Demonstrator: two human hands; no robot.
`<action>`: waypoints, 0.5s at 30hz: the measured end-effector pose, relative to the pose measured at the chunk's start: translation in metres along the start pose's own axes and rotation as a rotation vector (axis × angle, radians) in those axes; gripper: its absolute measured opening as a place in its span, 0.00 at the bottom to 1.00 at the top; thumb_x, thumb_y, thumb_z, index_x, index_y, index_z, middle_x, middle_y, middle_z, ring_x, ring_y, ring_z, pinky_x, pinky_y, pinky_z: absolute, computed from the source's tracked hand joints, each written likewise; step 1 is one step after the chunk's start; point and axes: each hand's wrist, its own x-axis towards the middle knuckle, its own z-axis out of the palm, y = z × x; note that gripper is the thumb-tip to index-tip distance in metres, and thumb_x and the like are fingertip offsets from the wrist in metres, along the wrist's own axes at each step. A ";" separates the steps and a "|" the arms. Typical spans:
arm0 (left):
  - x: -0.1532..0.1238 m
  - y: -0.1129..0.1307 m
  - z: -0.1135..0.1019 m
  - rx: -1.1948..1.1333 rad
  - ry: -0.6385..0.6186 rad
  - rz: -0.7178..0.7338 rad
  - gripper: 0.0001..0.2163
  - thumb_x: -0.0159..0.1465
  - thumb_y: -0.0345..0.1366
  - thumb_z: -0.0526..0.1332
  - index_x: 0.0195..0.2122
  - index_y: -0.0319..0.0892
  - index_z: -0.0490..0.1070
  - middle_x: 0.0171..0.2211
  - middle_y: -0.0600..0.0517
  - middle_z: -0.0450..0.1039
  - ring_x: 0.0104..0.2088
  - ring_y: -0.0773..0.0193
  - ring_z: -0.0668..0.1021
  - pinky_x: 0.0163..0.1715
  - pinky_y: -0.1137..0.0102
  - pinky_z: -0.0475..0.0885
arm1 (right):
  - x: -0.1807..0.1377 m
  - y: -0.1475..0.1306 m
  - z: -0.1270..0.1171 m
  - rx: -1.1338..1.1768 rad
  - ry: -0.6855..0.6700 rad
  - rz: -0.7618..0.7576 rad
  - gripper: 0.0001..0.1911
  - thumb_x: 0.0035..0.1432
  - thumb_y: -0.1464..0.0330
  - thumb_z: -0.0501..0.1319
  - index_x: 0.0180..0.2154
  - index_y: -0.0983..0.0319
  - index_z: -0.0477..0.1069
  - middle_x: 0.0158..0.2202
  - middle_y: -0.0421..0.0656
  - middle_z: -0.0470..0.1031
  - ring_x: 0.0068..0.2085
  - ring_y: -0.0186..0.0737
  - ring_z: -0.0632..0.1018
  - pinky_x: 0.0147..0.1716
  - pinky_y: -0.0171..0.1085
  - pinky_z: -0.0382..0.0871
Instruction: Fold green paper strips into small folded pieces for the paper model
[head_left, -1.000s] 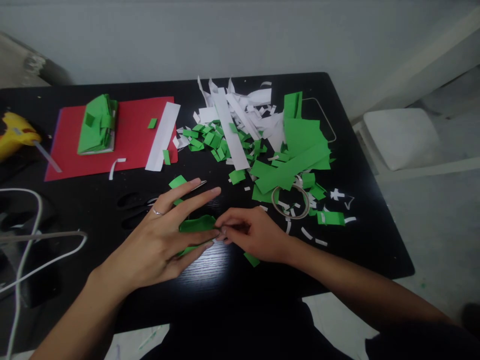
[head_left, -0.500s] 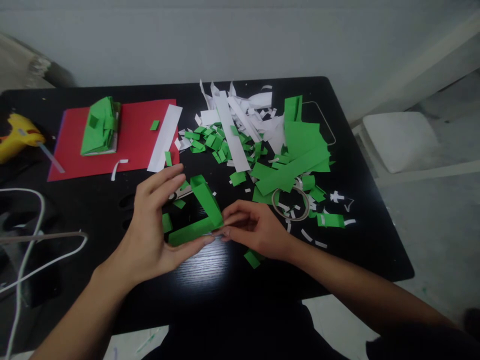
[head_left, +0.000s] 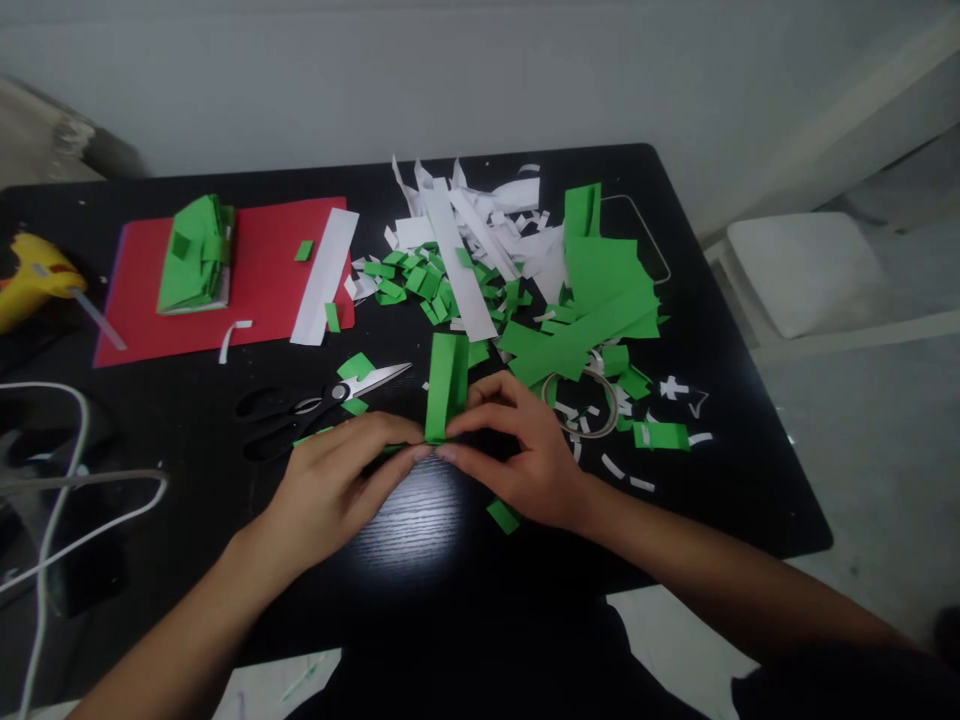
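**Green strip now upright at the table's near edge**

Your left hand [head_left: 341, 480] and right hand [head_left: 517, 455] meet fingertip to fingertip at the foot of the folded green strip [head_left: 446, 385]; both pinch it there, fingers narrow and closed on the paper. Half a second ago the strip lay as a bent, open V between your hands; now its two limbs are pressed together into one flat band, so the fold reads as closed and creased. Its long axis runs away from you, the free end toward the scrap pile [head_left: 517, 270], the pinched end toward you. It sits on the black table [head_left: 420, 560] just right of the scissors [head_left: 315, 405]; the tape ring [head_left: 581, 403] lies near your right hand.
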 end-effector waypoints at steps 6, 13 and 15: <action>-0.004 0.005 0.007 -0.022 0.096 -0.102 0.03 0.69 0.31 0.66 0.43 0.43 0.76 0.34 0.55 0.81 0.31 0.68 0.82 0.33 0.75 0.78 | -0.001 0.000 0.002 -0.030 0.040 -0.080 0.03 0.61 0.69 0.71 0.38 0.58 0.81 0.45 0.45 0.73 0.47 0.42 0.79 0.48 0.43 0.76; -0.006 0.005 0.013 0.015 0.237 -0.023 0.07 0.66 0.28 0.69 0.44 0.41 0.76 0.36 0.54 0.81 0.33 0.69 0.83 0.35 0.77 0.79 | -0.001 0.000 0.006 -0.057 0.023 -0.167 0.02 0.64 0.72 0.68 0.39 0.60 0.80 0.38 0.45 0.79 0.42 0.42 0.79 0.45 0.45 0.76; -0.006 0.005 0.013 0.009 0.230 -0.002 0.08 0.65 0.26 0.69 0.44 0.41 0.76 0.36 0.54 0.81 0.34 0.69 0.83 0.36 0.77 0.79 | -0.002 0.001 0.007 -0.032 0.024 -0.161 0.02 0.63 0.72 0.69 0.39 0.60 0.80 0.38 0.45 0.79 0.42 0.42 0.79 0.45 0.45 0.76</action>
